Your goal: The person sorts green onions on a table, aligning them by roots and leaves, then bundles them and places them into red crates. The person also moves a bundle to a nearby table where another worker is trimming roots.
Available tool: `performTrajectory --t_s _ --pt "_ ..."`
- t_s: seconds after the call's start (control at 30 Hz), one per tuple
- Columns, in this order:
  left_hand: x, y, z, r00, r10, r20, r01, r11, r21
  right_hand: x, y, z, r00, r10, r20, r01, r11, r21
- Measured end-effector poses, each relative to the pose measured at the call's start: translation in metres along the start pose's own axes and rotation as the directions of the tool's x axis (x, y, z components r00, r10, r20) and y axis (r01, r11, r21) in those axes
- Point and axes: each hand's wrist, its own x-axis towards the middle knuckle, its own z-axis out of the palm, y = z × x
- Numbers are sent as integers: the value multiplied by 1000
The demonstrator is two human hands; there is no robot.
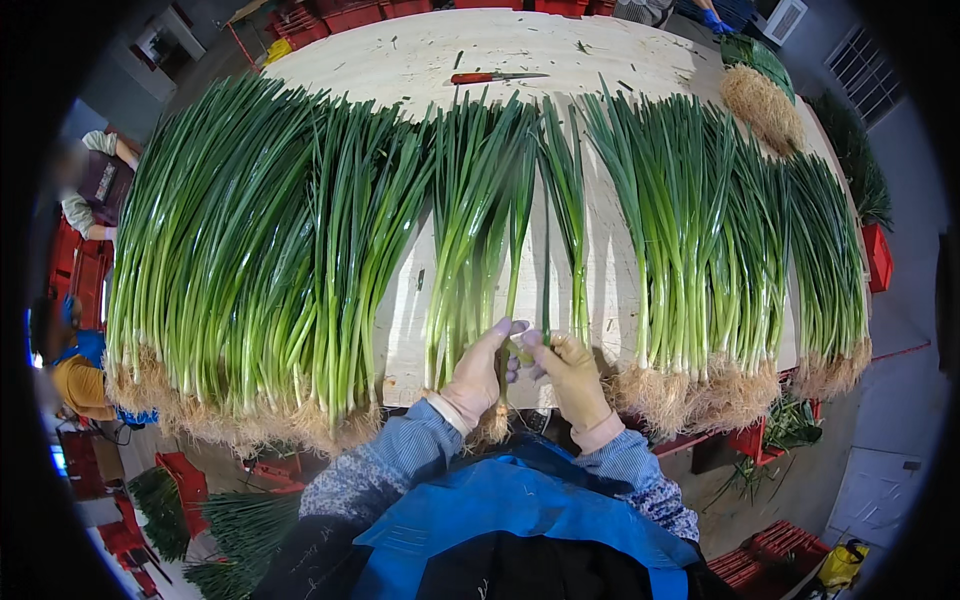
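My gloved left hand [478, 373] is closed around the lower stem of a green onion [516, 262], whose roots hang below the hand at the table's near edge. Close beside it, my gloved right hand [574, 379] pinches a single dark green leaf [547, 277] between thumb and fingers. A small bunch of green onions [576, 247] lies just beyond my right hand. Wide rows of green onions with roots toward me cover the left [247, 255] and the right [697, 247] of the pale wooden table [397, 375].
A red-handled knife [499, 77] lies toward the table's far side among leaf scraps. A bundle with roots [761, 105] is at the far right. Co-workers stand at the left and beyond the far right corner. Red crates [180, 487] and a yellow container [841, 564] are around the table.
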Motion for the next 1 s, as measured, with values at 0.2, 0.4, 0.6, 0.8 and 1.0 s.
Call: performTrajectory --t_s 0.2,0.4,0.6,0.8,1.0 --pt "9 4 18 1000 -6 -22 8 992 126 -40 -3 -9 984 125 128 -138 986 98" --pt "40 5 27 996 -38 -75 52 977 205 -72 -14 -27 907 248 339 -264 964 0" --pt "68 -15 22 992 24 -122 -1 983 186 -101 -30 -42 882 200 426 -208 978 -28" --pt "72 -28 31 987 63 -148 -22 964 265 -122 -42 -52 908 134 397 -127 991 -42" --pt "60 -6 19 970 189 -151 -109 899 424 -173 -57 -88 997 -37 73 35 999 24"
